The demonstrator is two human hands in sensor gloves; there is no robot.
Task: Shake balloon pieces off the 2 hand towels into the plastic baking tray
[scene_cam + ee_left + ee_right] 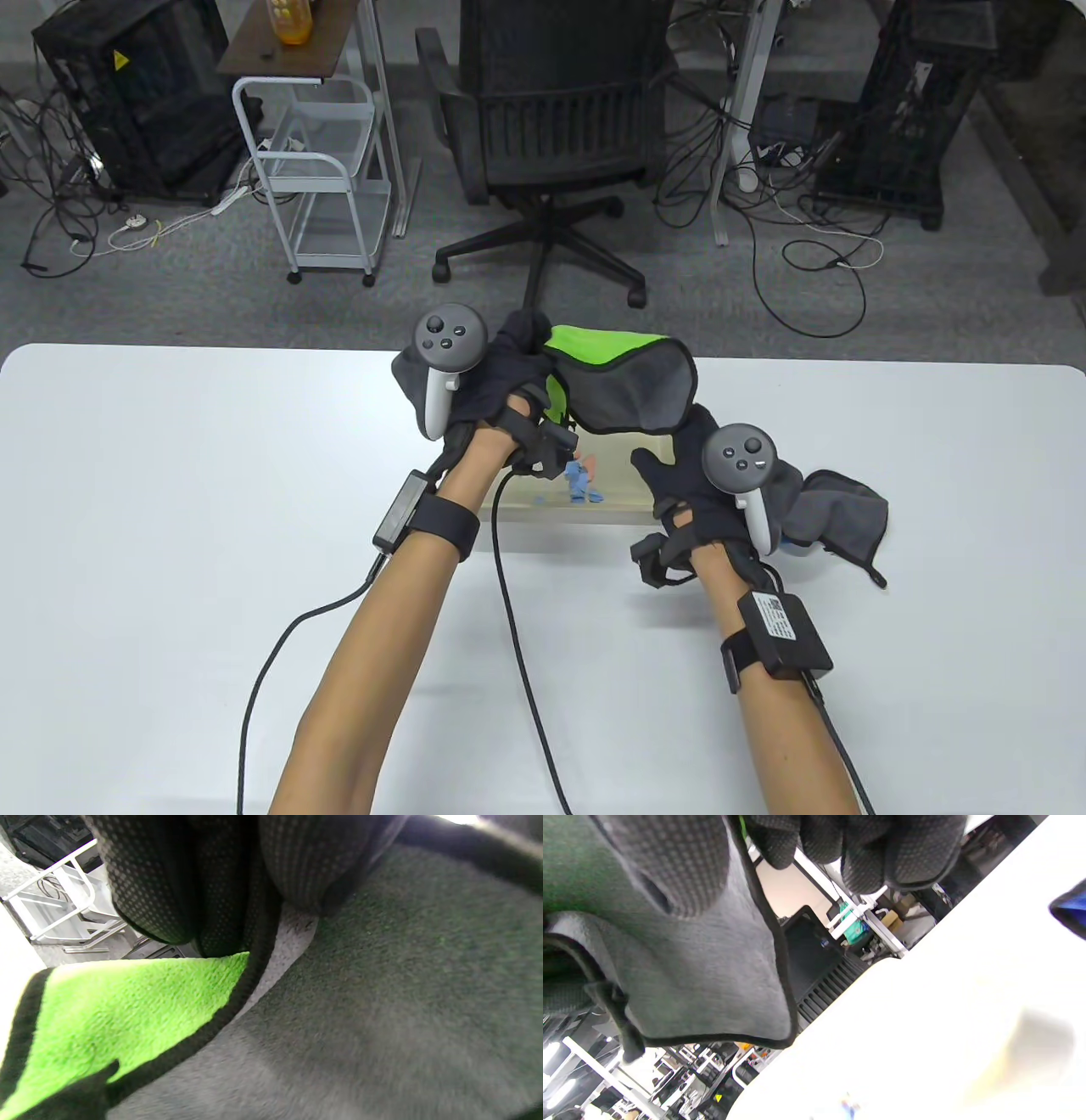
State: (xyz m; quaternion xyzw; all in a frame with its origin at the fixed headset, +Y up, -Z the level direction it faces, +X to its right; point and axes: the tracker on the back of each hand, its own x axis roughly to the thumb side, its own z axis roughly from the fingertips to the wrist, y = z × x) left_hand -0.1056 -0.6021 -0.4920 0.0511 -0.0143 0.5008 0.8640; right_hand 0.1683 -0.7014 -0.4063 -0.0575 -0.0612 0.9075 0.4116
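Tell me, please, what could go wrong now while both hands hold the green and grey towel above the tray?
The green and grey towel hangs wider than the plastic tray, so shaken balloon pieces may land on the table. The right hand sits close to the second grey towel and could knock its pieces off.

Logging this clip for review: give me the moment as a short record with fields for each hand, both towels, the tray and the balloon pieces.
left hand: grips one end of the green-and-grey towel
right hand: grips the towel's other end
green-and-grey towel: held up above the tray, off the table
second towel: grey, crumpled on the table right of the tray
tray: clear plastic, partly hidden by the hands
balloon pieces: blue, some lie in the tray
task stage: one towel in hand, the other not picked up
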